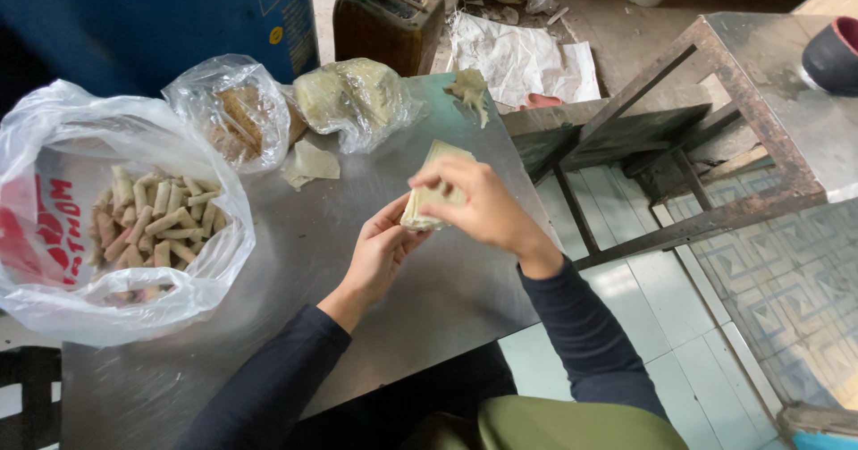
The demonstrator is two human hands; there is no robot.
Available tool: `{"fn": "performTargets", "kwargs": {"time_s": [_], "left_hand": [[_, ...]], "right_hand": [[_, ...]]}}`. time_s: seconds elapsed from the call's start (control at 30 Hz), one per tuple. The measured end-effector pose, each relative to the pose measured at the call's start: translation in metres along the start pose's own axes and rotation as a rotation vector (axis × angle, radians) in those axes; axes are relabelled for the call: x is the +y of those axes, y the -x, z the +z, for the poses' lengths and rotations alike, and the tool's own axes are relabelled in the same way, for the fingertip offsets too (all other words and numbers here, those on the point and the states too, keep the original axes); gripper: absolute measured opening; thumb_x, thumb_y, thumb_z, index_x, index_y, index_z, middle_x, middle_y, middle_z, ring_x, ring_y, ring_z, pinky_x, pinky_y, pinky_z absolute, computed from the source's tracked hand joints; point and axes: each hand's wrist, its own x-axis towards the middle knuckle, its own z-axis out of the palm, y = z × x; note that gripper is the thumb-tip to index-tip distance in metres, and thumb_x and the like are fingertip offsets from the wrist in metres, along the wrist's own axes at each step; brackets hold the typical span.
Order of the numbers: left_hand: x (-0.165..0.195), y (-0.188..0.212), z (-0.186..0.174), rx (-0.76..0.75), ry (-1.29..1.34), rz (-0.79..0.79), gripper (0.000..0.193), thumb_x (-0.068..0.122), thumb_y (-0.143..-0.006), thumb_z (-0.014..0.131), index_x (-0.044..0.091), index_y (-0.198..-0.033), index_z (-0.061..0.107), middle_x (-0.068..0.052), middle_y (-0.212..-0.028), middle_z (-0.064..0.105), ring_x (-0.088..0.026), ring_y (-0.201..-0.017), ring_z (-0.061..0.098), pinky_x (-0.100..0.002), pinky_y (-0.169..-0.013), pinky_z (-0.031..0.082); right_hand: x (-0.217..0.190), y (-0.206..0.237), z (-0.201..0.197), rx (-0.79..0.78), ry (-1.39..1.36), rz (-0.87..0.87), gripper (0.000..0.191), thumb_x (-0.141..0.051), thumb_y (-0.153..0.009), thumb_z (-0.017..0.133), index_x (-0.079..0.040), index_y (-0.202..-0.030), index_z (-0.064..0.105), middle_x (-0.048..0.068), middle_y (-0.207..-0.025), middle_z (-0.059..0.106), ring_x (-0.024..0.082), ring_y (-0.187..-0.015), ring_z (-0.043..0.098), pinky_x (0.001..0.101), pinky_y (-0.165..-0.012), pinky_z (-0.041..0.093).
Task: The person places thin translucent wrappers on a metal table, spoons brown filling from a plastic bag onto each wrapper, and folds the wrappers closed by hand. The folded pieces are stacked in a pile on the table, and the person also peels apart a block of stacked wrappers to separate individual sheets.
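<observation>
— What are the two hands doing?

— The right hand (pixel 487 207) comes from above and its fingers pinch the top of a thin stack of pale wrappers (pixel 433 195). The left hand (pixel 380 252) is under it and its fingers press on the low end of the same stack. So both hands are closed on the stack, one at each end.

— Where is the stack?

— It is up between the two hands, tilted, over the metal table (pixel 384 316), near the table's right edge.

— What lies close by?

— One loose wrapper (pixel 310 164) lies flat on the table, to the left of the hands and a bit farther back. A small scrap of dough (pixel 470 90) sits near the far right corner.

— And the bags?

— Two clear bags stand along the far edge. One bag of pale stuff (pixel 355 100) is behind the loose wrapper. Just beside it, touching, is a bag of brown stuff (pixel 238 115). I cannot tell what is inside them.

— What is at the left edge?

— A big open plastic bag (pixel 107 307), white with red marks. It is full of little rolled-up rolls (pixel 156 222), all in a heap. It is well apart from the hands.
</observation>
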Motion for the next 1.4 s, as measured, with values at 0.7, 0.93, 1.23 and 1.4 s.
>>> {"fn": "performTargets", "kwargs": {"time_s": [0.7, 0.93, 1.23, 1.4], "left_hand": [[-0.002, 0.001, -0.002, 0.242, -0.065, 0.009, 0.046, 0.01, -0.099, 0.058, -0.002, -0.144, 0.053, -0.008, -0.128, 0.07, -0.014, -0.111, 0.069, -0.032, -0.098, 0.057], [0.003, 0.0, -0.006, 0.316, 0.033, 0.024, 0.045, 0.009, -0.1, 0.059, 0.0, -0.144, 0.056, -0.008, -0.125, 0.07, -0.013, -0.108, 0.068, -0.03, -0.095, 0.056], [0.001, 0.001, -0.006, 0.295, 0.019, 0.029, 0.046, 0.009, -0.1, 0.059, -0.001, -0.145, 0.054, -0.009, -0.128, 0.069, -0.014, -0.111, 0.068, -0.03, -0.097, 0.056], [0.001, 0.001, -0.004, 0.287, -0.008, 0.023, 0.046, 0.009, -0.1, 0.057, -0.003, -0.145, 0.052, -0.011, -0.131, 0.068, -0.017, -0.115, 0.068, -0.032, -0.099, 0.057]], "right_hand": [[0.131, 0.069, -0.008, 0.653, -0.962, 0.398, 0.018, -0.009, -0.105, 0.058, -0.003, -0.12, 0.065, 0.005, -0.111, 0.072, 0.014, -0.095, 0.068, 0.032, -0.084, 0.055], [0.106, 0.086, 0.012, 0.393, 0.421, -0.048, 0.027, 0.003, -0.092, 0.057, -0.004, -0.11, 0.075, 0.011, -0.114, 0.076, 0.026, -0.112, 0.072, 0.0342, -0.097, 0.056], [0.089, 0.094, 0.017, 0.215, 0.731, -0.165, 0.028, -0.003, -0.087, 0.062, -0.003, -0.112, 0.075, 0.01, -0.112, 0.076, 0.026, -0.109, 0.072, 0.0388, -0.095, 0.055], [0.086, 0.096, 0.02, 0.189, 0.77, -0.174, 0.026, -0.004, -0.089, 0.062, -0.002, -0.111, 0.075, 0.01, -0.11, 0.076, 0.025, -0.109, 0.072, 0.038, -0.093, 0.055]]}}
